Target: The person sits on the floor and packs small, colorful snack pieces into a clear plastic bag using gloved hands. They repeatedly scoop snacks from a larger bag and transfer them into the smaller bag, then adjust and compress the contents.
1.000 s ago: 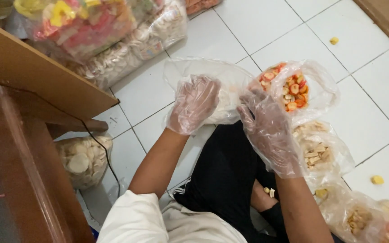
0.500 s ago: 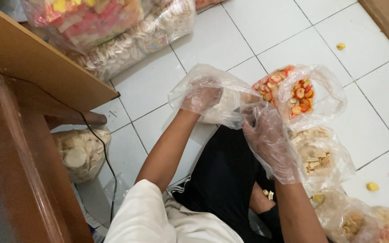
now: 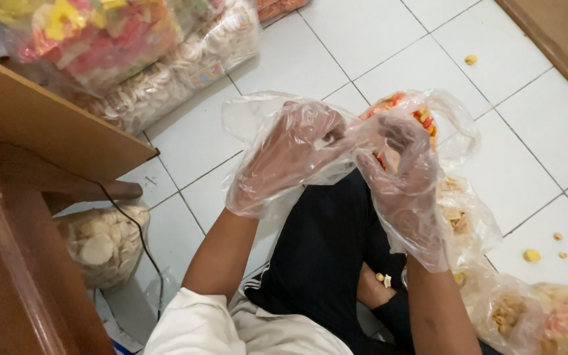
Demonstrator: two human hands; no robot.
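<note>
The left hand (image 3: pixel 290 154) and right hand (image 3: pixel 399 174), both gloved, pinch an empty clear bag (image 3: pixel 258 118) above the lap; each grip is closed on its film. Spread the mouth evenly, near the open cracker bag (image 3: pixel 455 125).

We find bare floor tile (image 3: pixel 356 39) ahead toward the far edge — open passage. Cracker bags (image 3: pixel 468 223) crowd our right, a wooden table (image 3: pixel 47 125) and big snack sacks (image 3: pixel 133 52) block left.

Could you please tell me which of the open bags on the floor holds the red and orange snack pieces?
It is the open clear plastic bag just beyond the gloved right hand; the open bag nearer the person's leg holds only pale beige pieces.
</note>
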